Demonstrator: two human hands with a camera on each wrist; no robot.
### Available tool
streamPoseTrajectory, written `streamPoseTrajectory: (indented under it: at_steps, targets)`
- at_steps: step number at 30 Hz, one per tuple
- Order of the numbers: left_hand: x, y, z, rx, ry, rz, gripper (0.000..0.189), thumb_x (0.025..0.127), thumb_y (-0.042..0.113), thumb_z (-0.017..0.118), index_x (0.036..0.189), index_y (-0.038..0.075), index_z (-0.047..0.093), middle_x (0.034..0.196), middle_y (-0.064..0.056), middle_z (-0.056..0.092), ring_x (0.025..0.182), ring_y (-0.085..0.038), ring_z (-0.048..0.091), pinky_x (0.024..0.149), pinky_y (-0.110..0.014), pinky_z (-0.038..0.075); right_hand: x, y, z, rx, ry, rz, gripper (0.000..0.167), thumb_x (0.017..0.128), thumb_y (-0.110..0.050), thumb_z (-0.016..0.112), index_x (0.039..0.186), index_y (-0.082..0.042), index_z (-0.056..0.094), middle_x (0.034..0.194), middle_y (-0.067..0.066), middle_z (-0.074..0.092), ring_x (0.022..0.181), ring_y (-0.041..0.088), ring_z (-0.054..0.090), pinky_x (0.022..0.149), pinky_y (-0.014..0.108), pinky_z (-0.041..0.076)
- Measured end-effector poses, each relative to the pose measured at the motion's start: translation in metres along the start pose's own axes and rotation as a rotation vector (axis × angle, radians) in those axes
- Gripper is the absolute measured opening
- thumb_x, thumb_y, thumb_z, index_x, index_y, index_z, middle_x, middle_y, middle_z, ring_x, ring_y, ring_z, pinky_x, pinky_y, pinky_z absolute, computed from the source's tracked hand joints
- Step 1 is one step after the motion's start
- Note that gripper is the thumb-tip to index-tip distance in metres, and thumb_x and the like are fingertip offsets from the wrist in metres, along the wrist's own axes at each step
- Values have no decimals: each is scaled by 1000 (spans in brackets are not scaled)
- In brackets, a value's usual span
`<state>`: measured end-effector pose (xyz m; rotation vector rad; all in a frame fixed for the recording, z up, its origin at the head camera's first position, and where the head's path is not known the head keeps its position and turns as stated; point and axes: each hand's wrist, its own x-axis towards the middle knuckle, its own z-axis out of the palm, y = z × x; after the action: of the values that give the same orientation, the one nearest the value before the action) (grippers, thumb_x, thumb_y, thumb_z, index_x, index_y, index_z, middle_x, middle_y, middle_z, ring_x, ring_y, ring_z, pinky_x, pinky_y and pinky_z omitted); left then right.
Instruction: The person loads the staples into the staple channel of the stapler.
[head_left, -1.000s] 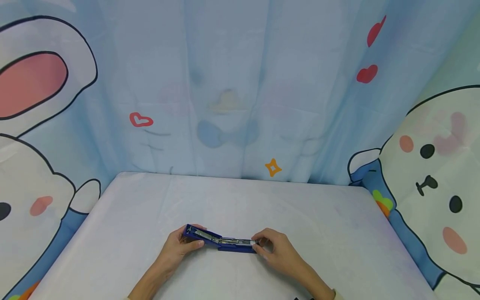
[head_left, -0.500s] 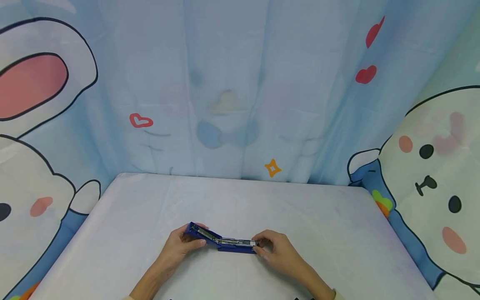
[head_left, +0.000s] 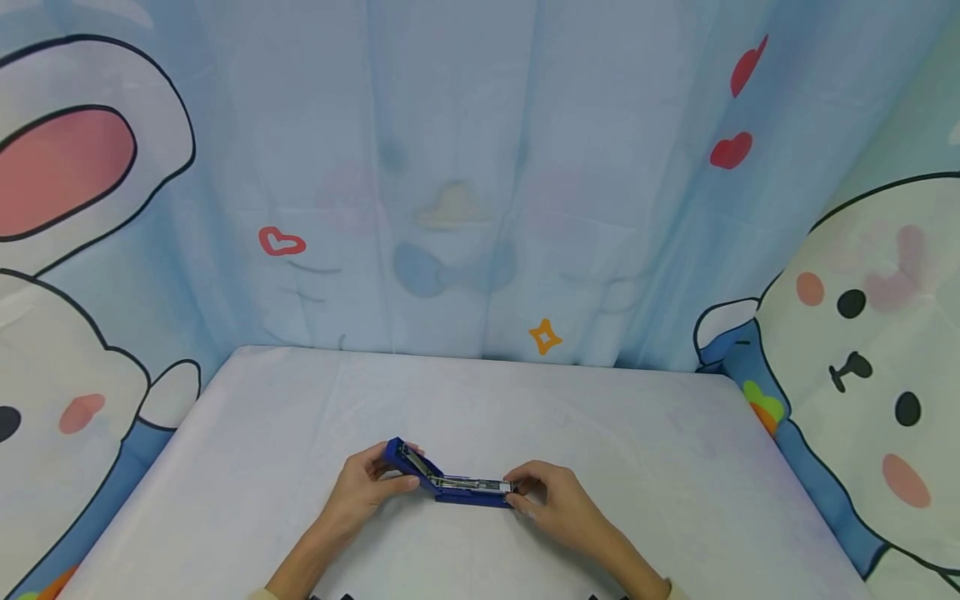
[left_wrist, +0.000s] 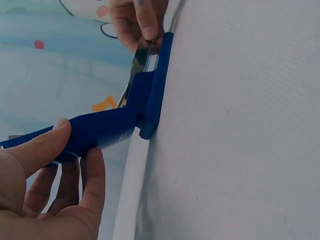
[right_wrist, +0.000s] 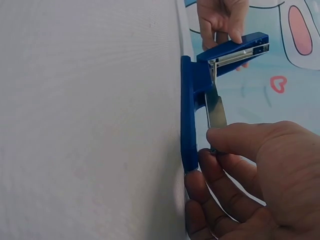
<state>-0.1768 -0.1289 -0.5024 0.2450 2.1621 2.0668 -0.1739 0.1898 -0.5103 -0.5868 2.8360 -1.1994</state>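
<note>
A blue stapler [head_left: 472, 500] lies on the white table with its top swung wide back, baring the metal staple channel [head_left: 468, 483]. My left hand [head_left: 365, 490] grips the raised blue top [left_wrist: 100, 131] between thumb and fingers. At the other end, my right hand [head_left: 553, 500] pinches the tip of the metal channel [right_wrist: 216, 112] between thumb and fingers, the other fingertips right at the end of the blue base [right_wrist: 187, 115]. The inside of the lifted top faces up toward the head camera.
A white cloth covers the table [head_left: 637, 442]. Behind it hangs a light blue curtain [head_left: 465, 167] with printed hearts and cartoon animals. Small dark objects [head_left: 347, 597] peek in at the bottom edge of the head view.
My left hand has tilted the stapler's top a little higher and shifted slightly right and up with it. My right hand and the stapler base stay nearly in place.
</note>
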Motion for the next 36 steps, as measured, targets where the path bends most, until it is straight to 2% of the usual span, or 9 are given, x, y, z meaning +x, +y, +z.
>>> streamPoseTrajectory:
  at_steps: [4,11,17,23,27,33,36]
  targets:
    - [2,1,3,16,14,19,45,86,5,86,128,-2,71,131,-21,74,113,-3,68,105,-18,50,1,1,0,-1,-1,11,18,91,-12,83,108,-17,77,99,-10,76,86,-2,64,82,24,58]
    - [3,5,9,-23,-10,56,51,87,0,83,134,-10,65,136,-31,68,110,0,68,98,-17,57,1,1,0,11,-10,14,17,92,-14,83,107,-17,77,99,-10,76,87,-1,65,82,25,59]
    - [5,8,14,18,-19,62,45,89,1,82,131,-7,68,135,-28,70,111,-1,67,99,-19,58,1,2,-1,19,-10,11,17,92,-14,83,108,-18,77,99,-10,76,88,-1,65,83,25,59]
    - [6,10,17,47,-18,49,43,86,-2,83,127,-6,70,126,-26,72,112,-8,68,99,-22,59,1,1,-1,25,-14,7,17,92,-14,82,108,-16,77,100,-9,76,89,0,65,84,26,59]
    - [6,12,18,72,-30,52,42,87,0,83,128,-4,70,125,-24,72,114,-13,67,98,-23,60,1,0,-2,27,-11,6,18,92,-12,83,108,-15,77,100,-7,76,88,0,65,84,26,59]
    - [7,13,20,101,-51,61,44,89,2,82,130,-2,70,125,-23,72,114,-11,67,97,-21,60,0,-1,-1,29,-7,2,17,91,-11,83,108,-14,77,100,-5,77,88,0,65,84,26,59]
    - [7,14,21,117,-55,63,44,90,2,82,131,-2,70,125,-22,72,116,-17,68,97,-22,60,0,0,-1,25,-7,5,17,91,-11,83,107,-15,77,100,-5,77,88,-1,65,84,26,59]
